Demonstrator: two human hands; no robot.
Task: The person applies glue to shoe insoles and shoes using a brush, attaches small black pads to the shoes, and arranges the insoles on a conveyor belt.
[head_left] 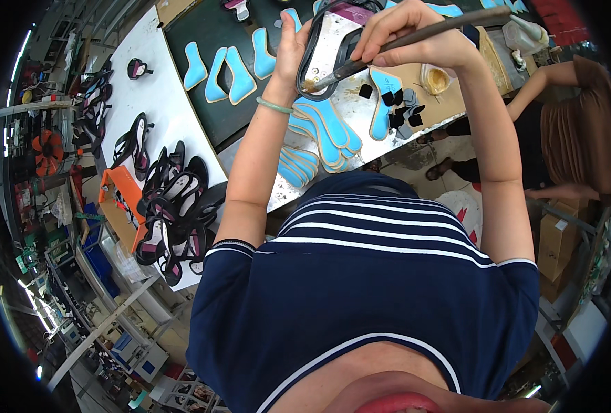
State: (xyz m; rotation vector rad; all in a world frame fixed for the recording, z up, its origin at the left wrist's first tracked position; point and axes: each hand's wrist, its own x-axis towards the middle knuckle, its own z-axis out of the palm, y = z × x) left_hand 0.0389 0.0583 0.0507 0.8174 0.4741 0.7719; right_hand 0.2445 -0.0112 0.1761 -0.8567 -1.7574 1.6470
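Observation:
My left hand [292, 55] grips the side of a black sandal [329, 45] with a pale footbed, held up over the far side of the table. In my right hand [416, 38] is a long dark-handled brush [433, 31], slanting down to the left. Its bristle end meets the near end of the sandal's footbed, where brownish smears show. Beneath the sandal lie stacked blue insoles [326, 131] with tan edges. More blue insoles [240, 76] are spread on the dark green surface. Small black and grey pieces [405, 107] lie right of the stack, close to a cup of amber paste [435, 81].
Many black strappy sandals [174, 199] are heaped on the white table [130, 103] at left, beside an orange crate [123, 189]. A translucent bottle [526, 36] stands at far right. Another person in a brown top [581, 127] is close on the right, one arm reaching toward the table.

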